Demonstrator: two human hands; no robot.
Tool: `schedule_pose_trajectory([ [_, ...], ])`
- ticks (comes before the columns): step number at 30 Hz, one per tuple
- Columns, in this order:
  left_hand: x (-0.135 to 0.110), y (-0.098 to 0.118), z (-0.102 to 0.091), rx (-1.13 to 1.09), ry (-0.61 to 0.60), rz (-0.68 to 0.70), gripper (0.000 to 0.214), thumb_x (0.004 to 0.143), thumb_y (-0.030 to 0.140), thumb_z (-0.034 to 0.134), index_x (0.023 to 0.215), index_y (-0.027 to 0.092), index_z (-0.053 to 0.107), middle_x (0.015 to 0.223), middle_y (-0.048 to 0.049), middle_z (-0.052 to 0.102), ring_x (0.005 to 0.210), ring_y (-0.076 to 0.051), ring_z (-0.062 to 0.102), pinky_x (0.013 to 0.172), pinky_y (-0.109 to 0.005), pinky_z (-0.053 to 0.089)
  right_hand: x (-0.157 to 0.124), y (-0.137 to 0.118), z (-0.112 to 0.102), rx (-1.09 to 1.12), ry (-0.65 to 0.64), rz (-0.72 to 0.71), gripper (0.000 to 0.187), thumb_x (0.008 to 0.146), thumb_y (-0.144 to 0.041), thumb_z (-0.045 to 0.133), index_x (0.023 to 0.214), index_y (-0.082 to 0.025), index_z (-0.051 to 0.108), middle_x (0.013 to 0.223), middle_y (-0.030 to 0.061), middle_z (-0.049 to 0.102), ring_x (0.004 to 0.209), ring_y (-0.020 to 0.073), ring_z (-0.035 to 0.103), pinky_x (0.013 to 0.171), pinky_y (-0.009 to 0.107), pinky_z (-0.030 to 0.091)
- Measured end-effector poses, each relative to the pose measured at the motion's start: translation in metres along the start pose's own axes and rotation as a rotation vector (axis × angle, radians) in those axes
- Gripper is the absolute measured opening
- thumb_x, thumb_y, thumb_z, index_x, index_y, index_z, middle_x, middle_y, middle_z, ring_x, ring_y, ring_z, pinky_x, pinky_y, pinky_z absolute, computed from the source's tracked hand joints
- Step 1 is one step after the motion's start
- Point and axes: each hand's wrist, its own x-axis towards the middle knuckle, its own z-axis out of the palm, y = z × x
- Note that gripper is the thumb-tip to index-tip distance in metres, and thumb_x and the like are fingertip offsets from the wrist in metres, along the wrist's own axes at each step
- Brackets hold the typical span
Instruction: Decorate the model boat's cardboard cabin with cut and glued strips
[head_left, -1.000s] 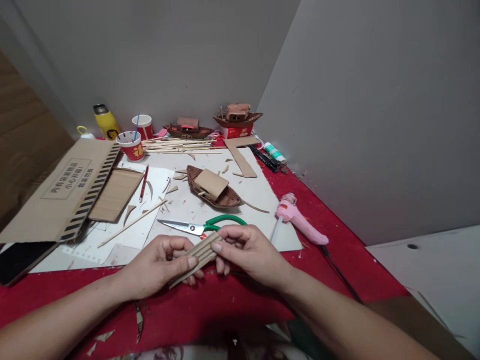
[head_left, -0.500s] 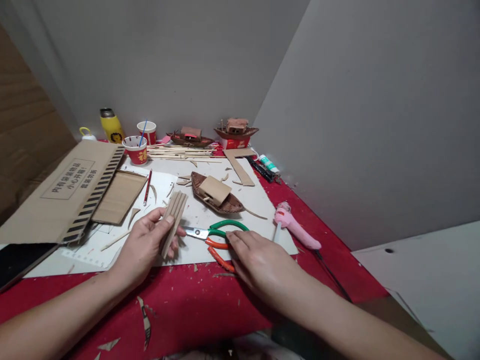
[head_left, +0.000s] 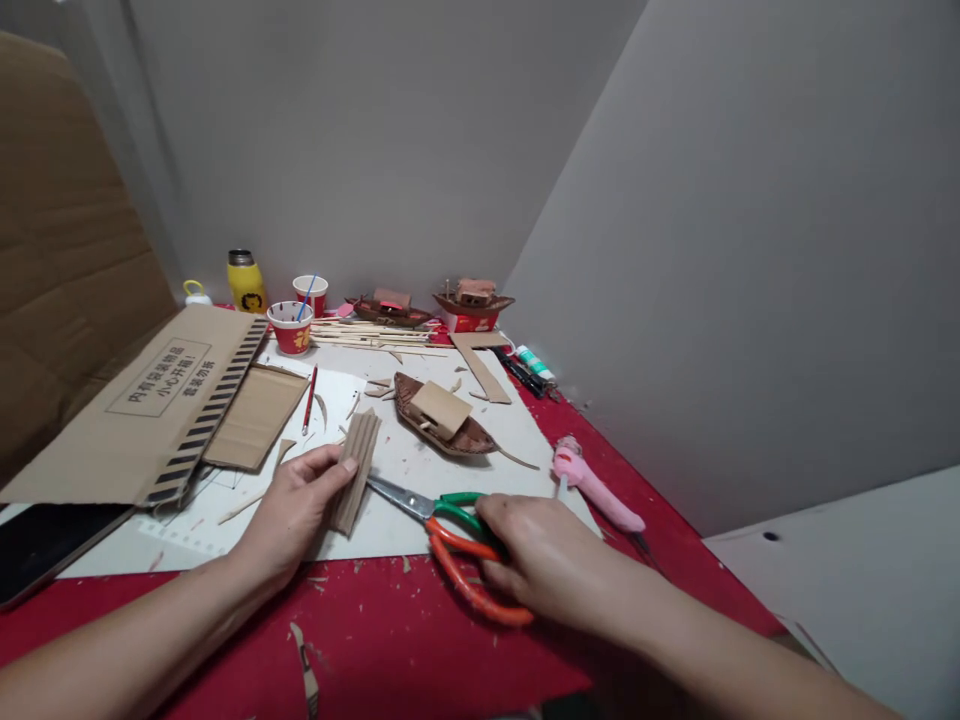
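Note:
My left hand (head_left: 289, 510) pinches a narrow strip of corrugated cardboard (head_left: 358, 478), held upright with its ridges showing. My right hand (head_left: 536, 550) is closed on the scissors (head_left: 454, 530), which have one green and one orange handle. Their blades look shut, and the tip points left, close to the strip's edge; whether it touches cannot be made out. Beyond the scissors a small brown model boat (head_left: 442, 415) with a tan cardboard roof rests on the white board (head_left: 480, 480).
A pink glue gun (head_left: 596, 485) lies at the right. Flat cardboard (head_left: 150, 420), a phone-like dark slab (head_left: 60, 545) and a red pencil (head_left: 310, 400) are at the left. Wooden sticks (head_left: 375, 333), paper cups (head_left: 291, 328), a yellow bottle (head_left: 246, 283) and two finished-looking boats (head_left: 475, 295) stand behind.
My right hand has lifted the scissors off the board, gripping the handles and turning them so the tip points up-left. The cardboard strip stays in my left hand. The view has tilted slightly.

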Motion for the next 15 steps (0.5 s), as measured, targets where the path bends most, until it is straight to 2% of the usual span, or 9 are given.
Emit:
schedule_pose_trajectory([
  [4,-0.004,0.003,0.0,-0.016,0.071,0.044,0.028,0.065,0.032,0.084,0.081,0.018,0.065,0.07,0.004,0.067,0.062,-0.01,0.059,0.057,-0.017,0.045,-0.018,0.006,0.012,0.168,0.005,0.064,0.006,0.072,-0.017,0.057,0.077,-0.02,0.055,0.077,0.0034,0.065,0.066,0.0168,0.056,0.059,0.026,0.032],
  [7,-0.006,0.003,0.001,-0.006,0.095,0.071,0.03,0.065,0.032,0.084,0.083,0.018,0.065,0.068,0.004,0.065,0.057,-0.008,0.056,0.052,-0.016,0.042,-0.039,0.01,0.022,0.304,0.068,0.081,0.007,0.072,-0.015,0.054,0.075,-0.021,0.052,0.075,0.0013,0.062,0.064,0.0152,0.053,0.058,0.025,0.033],
  [11,-0.006,0.004,0.005,-0.012,0.065,0.081,0.029,0.067,0.031,0.083,0.082,0.016,0.063,0.062,0.0059,0.058,0.046,-0.005,0.047,0.045,-0.016,0.04,-0.058,0.005,0.022,0.503,0.199,0.027,0.01,0.074,-0.017,0.055,0.082,-0.022,0.054,0.079,0.0018,0.063,0.072,0.0176,0.057,0.066,0.027,0.041],
  [15,-0.005,0.006,0.011,-0.02,0.042,0.123,0.027,0.068,0.027,0.083,0.082,0.015,0.062,0.063,0.0065,0.055,0.048,-0.004,0.044,0.044,-0.015,0.042,-0.057,-0.003,0.016,0.845,0.264,-0.042,0.006,0.082,-0.023,0.054,0.088,-0.022,0.054,0.086,0.0028,0.064,0.078,0.0176,0.059,0.071,0.027,0.045],
])
